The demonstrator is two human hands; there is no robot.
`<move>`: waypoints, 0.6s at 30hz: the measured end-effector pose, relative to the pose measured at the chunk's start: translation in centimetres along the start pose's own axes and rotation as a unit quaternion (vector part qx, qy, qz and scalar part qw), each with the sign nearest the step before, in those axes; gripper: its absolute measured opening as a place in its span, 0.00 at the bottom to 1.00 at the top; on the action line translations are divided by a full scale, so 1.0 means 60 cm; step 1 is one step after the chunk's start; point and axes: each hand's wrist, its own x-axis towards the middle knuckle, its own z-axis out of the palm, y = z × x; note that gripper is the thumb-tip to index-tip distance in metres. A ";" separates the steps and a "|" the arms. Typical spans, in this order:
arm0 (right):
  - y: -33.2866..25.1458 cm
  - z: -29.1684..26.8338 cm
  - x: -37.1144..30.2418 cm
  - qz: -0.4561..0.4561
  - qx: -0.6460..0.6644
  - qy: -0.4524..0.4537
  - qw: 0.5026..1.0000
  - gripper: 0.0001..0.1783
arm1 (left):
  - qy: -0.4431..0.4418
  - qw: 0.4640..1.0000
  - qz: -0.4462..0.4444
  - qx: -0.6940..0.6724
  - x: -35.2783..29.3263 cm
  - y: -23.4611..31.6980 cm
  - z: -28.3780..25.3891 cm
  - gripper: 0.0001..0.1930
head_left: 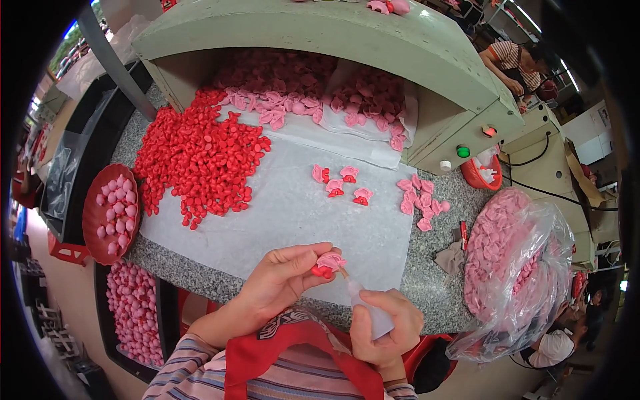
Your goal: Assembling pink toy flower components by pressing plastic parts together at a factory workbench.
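Note:
Between the thumb and fingers of my left hand [288,268] is a small pink plastic part [331,261] with a red piece [323,271] against its lower side. My right hand [389,327] is wrapped round a whitish squeeze bottle [373,311], tilted so that its thin tip meets the edge of the pink part or lies just beside it. Beyond my hands, several pink-and-red pieces [335,188] lie on a white sheet [220,233]. To their right is a small group of loose pink parts [422,200].
A big heap of red pieces [200,153] covers the sheet's left side. More pink parts [287,107] fill a pale green machine's opening [313,33]. A red bowl [93,233] and a black crate [167,320] hold pink balls. At right sit a plastic bag [513,253] and an orange basket [475,175].

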 end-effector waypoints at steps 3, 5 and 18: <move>0.007 -0.001 0.004 -0.025 0.010 0.007 1.000 0.13 | -0.003 1.000 0.003 0.003 0.000 0.001 -0.002 0.17; 0.009 -0.003 0.002 -0.015 0.011 0.005 1.000 0.12 | -0.002 1.000 0.004 0.006 -0.001 0.001 -0.003 0.17; 0.015 -0.010 0.001 0.005 0.024 0.014 1.000 0.11 | -0.009 1.000 0.008 -0.021 0.000 -0.001 -0.008 0.17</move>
